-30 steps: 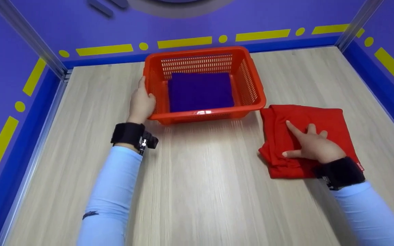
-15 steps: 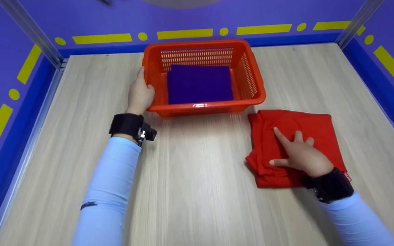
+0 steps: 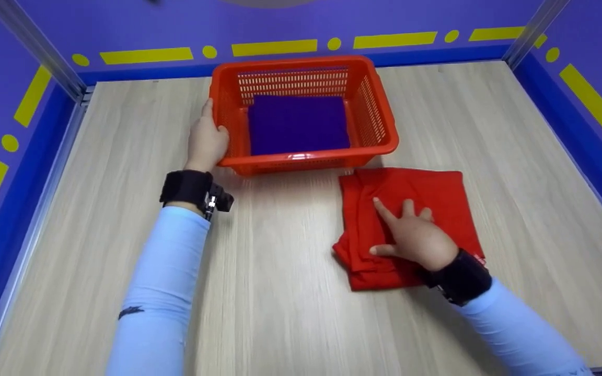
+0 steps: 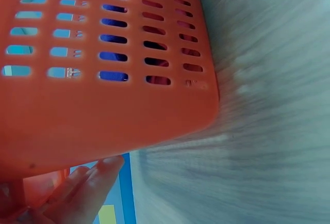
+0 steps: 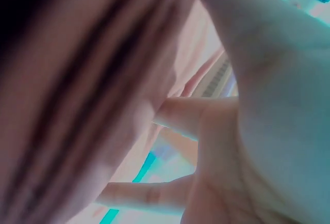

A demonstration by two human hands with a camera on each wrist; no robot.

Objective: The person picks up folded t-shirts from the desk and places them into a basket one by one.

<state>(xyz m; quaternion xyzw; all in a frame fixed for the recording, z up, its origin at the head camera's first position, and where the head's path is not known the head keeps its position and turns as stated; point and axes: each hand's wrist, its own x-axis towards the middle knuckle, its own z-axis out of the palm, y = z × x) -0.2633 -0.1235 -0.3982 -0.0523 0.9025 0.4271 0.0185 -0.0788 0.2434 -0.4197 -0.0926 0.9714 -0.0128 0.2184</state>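
Right hand (image 3: 415, 237) lies flat on the folded red cloth (image 3: 405, 224), fingers spread and straight, palm pressing down, nothing pinched. The cloth sits on the wooden table (image 3: 290, 303), just in front of the orange basket's (image 3: 301, 112) near right corner. Left hand (image 3: 206, 141) rests against the basket's left wall, fingers extended along the plastic, thumb at the rim. A folded purple cloth (image 3: 297, 124) lies flat inside the basket.
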